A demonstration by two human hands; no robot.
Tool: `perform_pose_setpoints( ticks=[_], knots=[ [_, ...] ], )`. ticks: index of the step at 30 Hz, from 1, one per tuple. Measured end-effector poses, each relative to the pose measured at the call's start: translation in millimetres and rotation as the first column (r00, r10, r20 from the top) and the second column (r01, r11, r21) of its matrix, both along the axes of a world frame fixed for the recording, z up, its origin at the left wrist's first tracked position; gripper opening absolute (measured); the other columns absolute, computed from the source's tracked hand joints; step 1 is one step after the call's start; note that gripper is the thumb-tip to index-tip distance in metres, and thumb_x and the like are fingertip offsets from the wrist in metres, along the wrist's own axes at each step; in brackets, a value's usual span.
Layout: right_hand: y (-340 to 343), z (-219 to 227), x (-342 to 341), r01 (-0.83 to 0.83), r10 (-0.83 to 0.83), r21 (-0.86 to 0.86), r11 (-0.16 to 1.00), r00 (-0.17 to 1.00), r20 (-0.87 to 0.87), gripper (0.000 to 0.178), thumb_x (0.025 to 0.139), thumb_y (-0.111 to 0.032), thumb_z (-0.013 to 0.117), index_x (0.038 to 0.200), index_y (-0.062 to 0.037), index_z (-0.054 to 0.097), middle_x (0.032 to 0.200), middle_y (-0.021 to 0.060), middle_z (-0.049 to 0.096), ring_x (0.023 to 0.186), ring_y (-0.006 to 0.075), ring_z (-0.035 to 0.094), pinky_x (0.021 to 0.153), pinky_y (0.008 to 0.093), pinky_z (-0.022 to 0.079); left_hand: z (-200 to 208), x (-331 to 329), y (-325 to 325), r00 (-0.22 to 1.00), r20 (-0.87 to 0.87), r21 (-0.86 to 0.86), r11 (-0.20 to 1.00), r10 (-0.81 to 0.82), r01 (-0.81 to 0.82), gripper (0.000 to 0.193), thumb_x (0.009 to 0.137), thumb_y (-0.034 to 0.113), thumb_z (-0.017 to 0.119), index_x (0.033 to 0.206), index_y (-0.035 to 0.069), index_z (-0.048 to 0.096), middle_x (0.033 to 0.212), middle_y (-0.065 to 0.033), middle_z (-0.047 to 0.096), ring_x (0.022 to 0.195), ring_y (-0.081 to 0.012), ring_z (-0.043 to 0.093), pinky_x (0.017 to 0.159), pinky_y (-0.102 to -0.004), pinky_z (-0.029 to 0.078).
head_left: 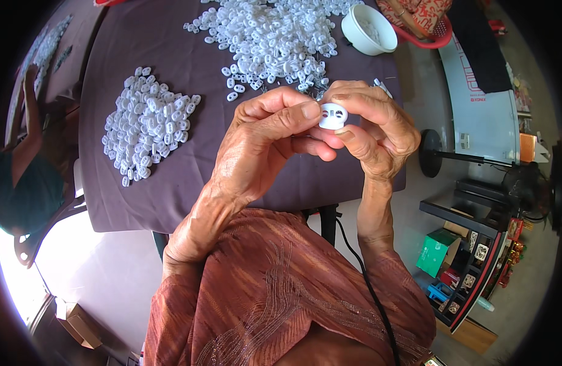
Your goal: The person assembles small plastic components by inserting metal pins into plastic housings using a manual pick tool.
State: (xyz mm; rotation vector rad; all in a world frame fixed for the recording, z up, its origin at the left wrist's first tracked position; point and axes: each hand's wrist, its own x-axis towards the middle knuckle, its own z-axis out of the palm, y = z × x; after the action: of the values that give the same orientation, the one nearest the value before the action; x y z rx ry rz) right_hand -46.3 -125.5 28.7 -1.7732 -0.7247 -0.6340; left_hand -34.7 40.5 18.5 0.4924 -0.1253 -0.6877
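A small white oval two-hole plastic piece (333, 121) is held up over the table's near side, its face with two dark openings and a grey strip between them turned toward me. My left hand (256, 131) pinches its left edge between thumb and fingers. On the other edge, the thumb and fingers of my right hand (378, 125) also close on it. Beyond my hands spreads a large heap of similar white pieces (268, 36), with thin dark metal bits (319, 83) at its near edge. A smaller pile of white pieces (150, 125) lies to the left.
A dark cloth covers the table (207, 165). A white tub (354, 38) stands at the far right, beside a red basket (440, 38) and another person's arm (410, 19). At left, another person (28, 177) sits by a second table. A black cable (363, 268) hangs near my right arm.
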Motion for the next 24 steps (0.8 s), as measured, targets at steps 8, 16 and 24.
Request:
perform_pose_setpoints(
  ticks=[8, 16, 24],
  knots=[
    [0.1, 1.8, 0.2, 0.003, -0.002, -0.044, 0.999, 1.0, 0.03, 0.023, 0.069, -0.007, 0.069, 0.088, 0.0028, 0.062, 0.081, 0.0127, 0.063, 0.076, 0.0248, 0.061, 0.066, 0.0323, 0.05, -1.4, 1.3, 1.5, 1.0, 0.027, -0.018, 1.0, -0.008, 0.009, 0.014, 0.086, 0.008, 0.049, 0.085, -0.003, 0.058, 0.08, -0.0174, 0.062, 0.071, -0.0227, 0.063, 0.063, -0.0298, 0.053],
    [0.4, 0.9, -0.4, 0.007, -0.006, -0.037, 0.999, 0.999, 0.034, 0.022, 0.068, -0.007, 0.069, 0.087, 0.0025, 0.062, 0.081, 0.0123, 0.063, 0.075, 0.0249, 0.061, 0.066, 0.0326, 0.05, -1.4, 2.0, 1.8, 0.999, 0.034, 0.004, 1.0, -0.018, 0.017, 0.014, 0.086, 0.008, 0.049, 0.083, -0.003, 0.058, 0.079, -0.0175, 0.062, 0.069, -0.0222, 0.062, 0.063, -0.0294, 0.053],
    [1.9, -0.9, -1.3, 0.013, -0.013, 0.0, 1.0, 0.999, 0.035, 0.024, 0.067, -0.006, 0.07, 0.087, 0.0028, 0.062, 0.081, 0.0124, 0.063, 0.074, 0.0244, 0.061, 0.066, 0.0321, 0.05, -1.4, 0.9, 0.6, 1.0, 0.031, 0.017, 1.0, 0.004, -0.004, 0.014, 0.086, 0.009, 0.05, 0.083, -0.003, 0.058, 0.078, -0.0161, 0.062, 0.069, -0.0212, 0.062, 0.062, -0.0295, 0.053]
  ],
)
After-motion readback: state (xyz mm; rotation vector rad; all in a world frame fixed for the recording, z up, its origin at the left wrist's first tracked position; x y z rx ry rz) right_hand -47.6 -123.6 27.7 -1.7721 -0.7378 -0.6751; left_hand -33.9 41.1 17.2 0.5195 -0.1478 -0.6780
